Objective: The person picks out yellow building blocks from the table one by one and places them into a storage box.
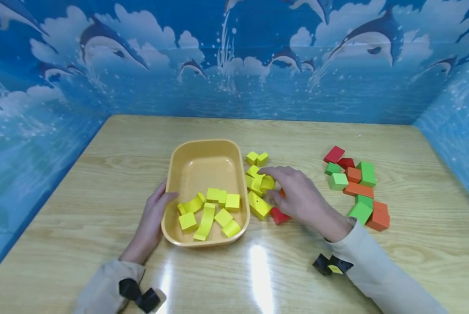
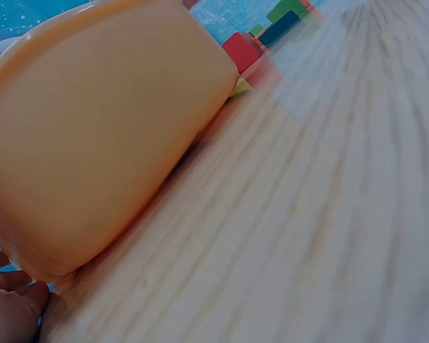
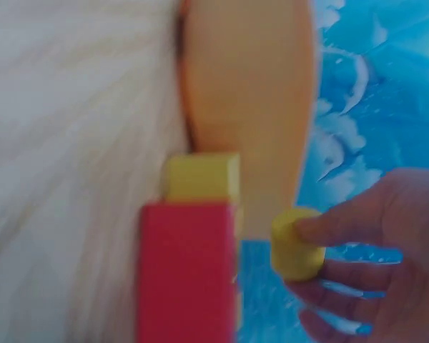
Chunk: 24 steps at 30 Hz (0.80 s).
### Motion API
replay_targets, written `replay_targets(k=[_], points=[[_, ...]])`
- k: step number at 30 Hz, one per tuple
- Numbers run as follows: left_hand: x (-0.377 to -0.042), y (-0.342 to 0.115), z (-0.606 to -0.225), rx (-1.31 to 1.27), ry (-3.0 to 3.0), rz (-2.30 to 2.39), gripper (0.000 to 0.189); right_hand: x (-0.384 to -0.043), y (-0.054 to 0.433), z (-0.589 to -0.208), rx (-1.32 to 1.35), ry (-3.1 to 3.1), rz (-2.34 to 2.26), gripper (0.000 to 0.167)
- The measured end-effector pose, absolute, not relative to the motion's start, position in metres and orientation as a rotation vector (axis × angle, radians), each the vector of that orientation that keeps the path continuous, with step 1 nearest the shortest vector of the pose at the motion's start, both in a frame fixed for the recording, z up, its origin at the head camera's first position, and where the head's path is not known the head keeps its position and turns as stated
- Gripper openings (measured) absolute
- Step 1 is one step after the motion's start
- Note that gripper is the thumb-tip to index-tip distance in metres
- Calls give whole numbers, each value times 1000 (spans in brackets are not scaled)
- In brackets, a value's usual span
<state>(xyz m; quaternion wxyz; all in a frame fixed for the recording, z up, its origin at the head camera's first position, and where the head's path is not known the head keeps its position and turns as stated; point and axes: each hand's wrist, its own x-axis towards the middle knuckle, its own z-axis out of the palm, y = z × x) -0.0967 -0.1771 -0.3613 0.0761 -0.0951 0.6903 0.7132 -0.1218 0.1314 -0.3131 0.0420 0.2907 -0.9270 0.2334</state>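
Observation:
A tan plastic bin (image 1: pixel 207 142) stands on the table with several yellow blocks (image 1: pixel 205 222) lying in its near half. My left hand (image 1: pixel 152 218) grips the bin's left side, thumb over the rim; in the left wrist view only some fingers (image 2: pixel 11 300) show by the bin's wall (image 2: pixel 107 128). To the right of the bin, my right hand (image 1: pixel 299 194) pinches a yellow cylinder (image 3: pixel 297 246) between thumb and fingers. Beside that hand lie more yellow blocks (image 1: pixel 259 206) and a red block (image 1: pixel 279 216), partly covered by it.
Farther right, a loose group of green blocks (image 1: pixel 366 173), orange blocks (image 1: pixel 358 190) and red blocks (image 1: pixel 334 154) lies on the wooden table (image 1: pixel 81 196). A blue dolphin-print backdrop (image 1: pixel 242 93) borders the table at the back and both sides.

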Motion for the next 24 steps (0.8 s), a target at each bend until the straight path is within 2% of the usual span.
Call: replay_targets(k=[7,24], points=[[-97,-180,-361,-298,2074,2131,60,-112,112,-301,1221,-2611,852,46],[-99,-178,-362,-292,2075,2148,59,-146,68,-317,1252,-2768,629,29]])
